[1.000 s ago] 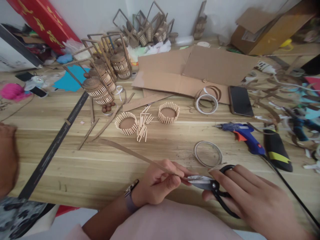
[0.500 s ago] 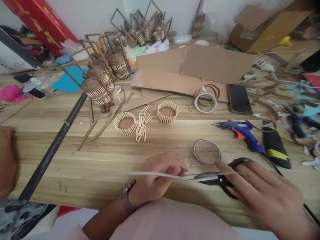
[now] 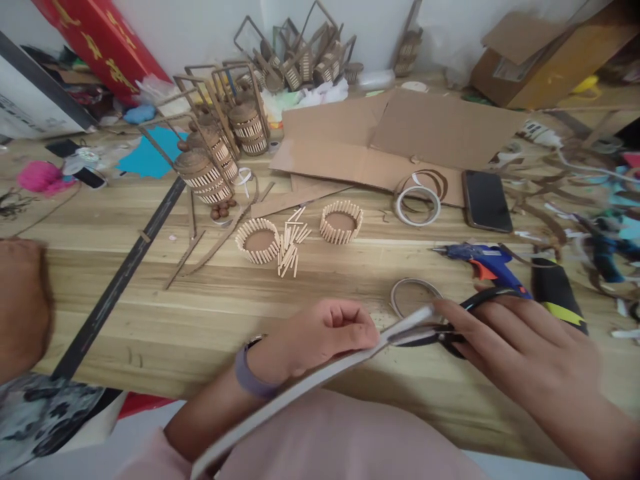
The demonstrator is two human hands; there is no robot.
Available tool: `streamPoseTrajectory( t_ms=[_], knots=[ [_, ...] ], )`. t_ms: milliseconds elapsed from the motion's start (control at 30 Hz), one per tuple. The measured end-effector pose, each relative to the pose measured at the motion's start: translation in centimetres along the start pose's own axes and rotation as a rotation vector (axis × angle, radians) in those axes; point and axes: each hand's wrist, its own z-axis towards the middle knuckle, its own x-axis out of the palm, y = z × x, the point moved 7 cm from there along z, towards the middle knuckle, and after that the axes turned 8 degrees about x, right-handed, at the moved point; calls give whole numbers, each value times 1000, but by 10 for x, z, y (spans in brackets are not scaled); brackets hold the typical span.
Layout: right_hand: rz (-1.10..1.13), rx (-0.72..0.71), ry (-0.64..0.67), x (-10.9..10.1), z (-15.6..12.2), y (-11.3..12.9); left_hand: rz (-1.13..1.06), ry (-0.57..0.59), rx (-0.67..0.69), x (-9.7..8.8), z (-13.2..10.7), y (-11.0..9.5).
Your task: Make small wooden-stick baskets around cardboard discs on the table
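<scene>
My left hand (image 3: 320, 337) is closed in a pinch on a long thin cardboard strip (image 3: 300, 390), which slants from near my lap up to the scissors. My right hand (image 3: 520, 347) grips black-handled scissors (image 3: 440, 330), whose blades meet the strip's upper end. Both hands hover over the near edge of the wooden table (image 3: 210, 313). A ring of tape (image 3: 415, 297) lies just behind the scissors.
Two small stick-walled cups (image 3: 258, 241) (image 3: 341, 222) and loose sticks (image 3: 290, 250) sit mid-table. Behind are cardboard sheets (image 3: 400, 140), finished lantern-like baskets (image 3: 205, 170), a tape roll (image 3: 417, 205), a phone (image 3: 487, 200) and a blue glue gun (image 3: 483, 259). Another person's arm (image 3: 23, 307) is at left.
The strip has swung round: its free end pointed away to the left, now trails toward my lap. My left hand has curled tighter, and the scissors have shifted right and slightly away.
</scene>
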Motion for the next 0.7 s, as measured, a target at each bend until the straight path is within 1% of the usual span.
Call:
streamPoseTrajectory(
  t_ms=[67,100,167,233,300,367,467,567,700],
  knots=[
    [-106,-81,-6,2,8,5,80,-98,130,-10,1,-12],
    [-139,-81,3,4,12,4,121,-165,203,-16,1,-18],
    [-101,16,34,8,17,-1,206,-341,356,-30,-1,-29],
    [87,154,99,15,17,-6,276,-527,492,-42,-5,-36],
    [364,299,218,30,13,-5,328,-640,578,-47,-7,-39],
    [620,413,338,47,9,7,385,-702,624,-49,-6,-40],
    [859,484,420,65,13,34,486,-786,668,-50,-6,-41],
    [923,481,433,71,28,56,607,-859,682,-47,-6,-42],
    [955,438,381,62,50,68,732,-906,667,-39,-5,-40]
  ],
)
